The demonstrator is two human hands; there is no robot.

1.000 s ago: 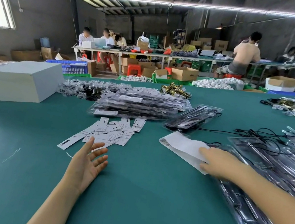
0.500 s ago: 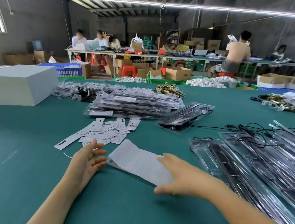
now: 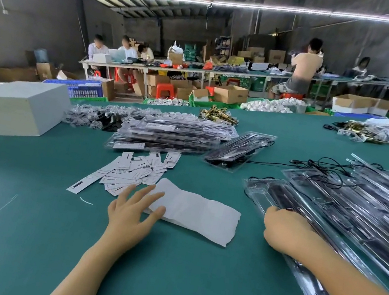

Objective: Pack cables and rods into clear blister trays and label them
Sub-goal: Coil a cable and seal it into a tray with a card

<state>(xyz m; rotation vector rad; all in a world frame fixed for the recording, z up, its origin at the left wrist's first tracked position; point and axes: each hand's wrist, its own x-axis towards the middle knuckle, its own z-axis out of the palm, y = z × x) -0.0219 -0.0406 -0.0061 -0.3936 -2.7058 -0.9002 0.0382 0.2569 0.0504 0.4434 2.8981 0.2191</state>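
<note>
Clear blister tray (image 3: 259, 188), long and narrow, lying on the green table (image 3: 19, 220) at right of centre, one end pointing away, the near length running under the right forearm toward the lower right corner. Dark rod visible inside through the plastic. Right hand (image 3: 285, 231) resting on the tray's left edge, knuckles up, fingers curled over the rim and gripping it; fingertips mostly hidden. Right forearm stretched diagonally in from the lower right.

White paper sheet (image 3: 197, 213), torn-edged, flat on the table between the two hands. Left hand (image 3: 131, 210) palm down, fingers straight and spread, fingertips touching the sheet's left end, holding nothing. Left forearm reaching in from the bottom edge.

Scattered labels (image 3: 132, 170), white with black marks, just beyond the left hand. Behind them, a stack of packed trays (image 3: 172, 134); to its right, a single packed tray (image 3: 240, 147) with a black cable (image 3: 320, 167) trailing past. More trays (image 3: 366, 201) spread at far right. White box (image 3: 16, 105) at far left. Seated workers (image 3: 126, 53) at benches in the background.
</note>
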